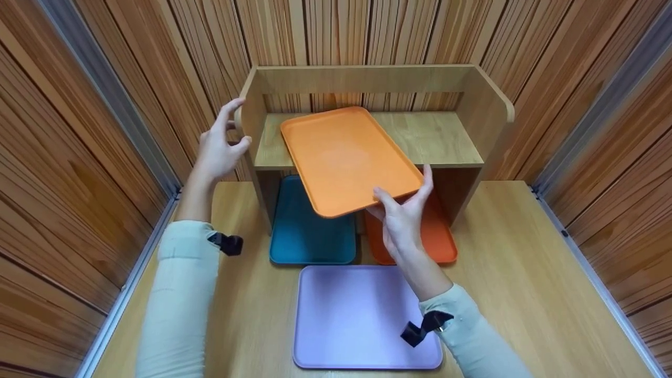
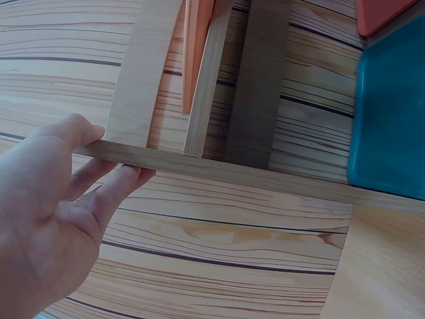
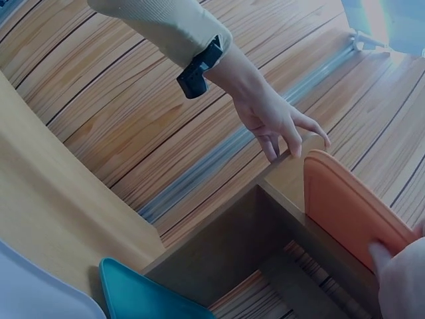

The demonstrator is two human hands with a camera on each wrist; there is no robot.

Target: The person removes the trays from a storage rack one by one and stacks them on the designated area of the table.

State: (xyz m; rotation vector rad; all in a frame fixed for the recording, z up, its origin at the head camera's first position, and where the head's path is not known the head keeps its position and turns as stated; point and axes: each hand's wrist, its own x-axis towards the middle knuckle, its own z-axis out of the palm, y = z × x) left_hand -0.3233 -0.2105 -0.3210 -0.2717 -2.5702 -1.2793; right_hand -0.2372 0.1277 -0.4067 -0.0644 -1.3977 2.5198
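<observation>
Wooden shelf unit (image 1: 436, 136) in the left hand (image 1: 219, 144), orange tray (image 1: 352, 157) in the right hand (image 1: 404, 220)

So, biggest stuff first: wood-plank wall (image 1: 336, 31) beyond both hands, and a light wooden table (image 1: 525, 262) below them. The two-level shelf unit stands on that, just right of the left hand and ahead of the right one. The left hand's got hold of its left side panel, thumb on one face, fingers on the other.

Trays next. There's a lavender one, the lavender tray (image 1: 362, 315), flat on the table below the right hand, on the near side. The orange tray is up ahead and left of the right hand, which pinches its near right corner, thumb on top. It's turned at an angle, far end over the upper board; can't tell if they touch. Teal tray (image 1: 312, 231): lower level, left of the right hand, front end poking out. Red-orange tray (image 1: 438, 236): also lower level, partly hidden behind the right hand.

Smallest: a black wrist mount (image 1: 226, 244) just behind the left hand, with another behind the right.
</observation>
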